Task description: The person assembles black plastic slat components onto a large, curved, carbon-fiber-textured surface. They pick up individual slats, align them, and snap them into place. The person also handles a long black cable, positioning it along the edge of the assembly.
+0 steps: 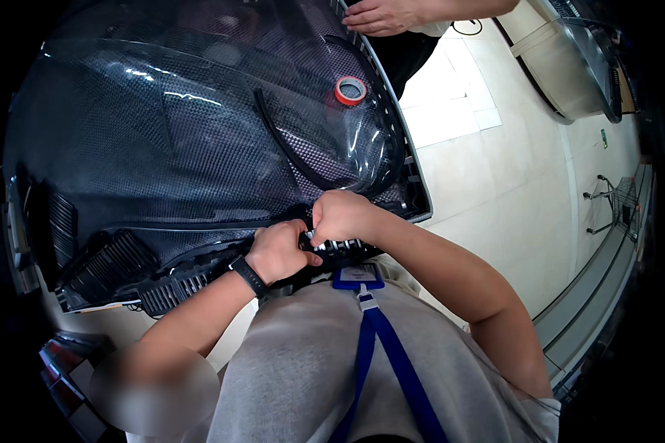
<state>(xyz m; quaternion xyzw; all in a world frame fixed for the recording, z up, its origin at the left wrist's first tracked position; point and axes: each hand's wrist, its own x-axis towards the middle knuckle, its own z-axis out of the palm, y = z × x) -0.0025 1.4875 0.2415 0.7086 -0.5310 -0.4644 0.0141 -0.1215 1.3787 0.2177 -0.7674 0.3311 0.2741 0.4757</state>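
Observation:
A large dark panel with a woven pattern and a glossy, clear-looking surface lies before me. Both my hands meet at its near edge, over a black slotted part. My right hand is closed in a fist-like pinch, fingertips down by the slots. Beside it my left hand, with a black watch at the wrist, curls its fingers around the same spot, thumb toward the right hand. Whatever sits between the fingers is mostly hidden. A curved black strip lies on the panel just beyond my hands.
A red roll of tape lies on the panel's far right. Another person's hand is at the far edge. Black ribbed parts line the near left. A shopping cart stands on the pale floor at right. A blue-framed badge hangs beneath my hands.

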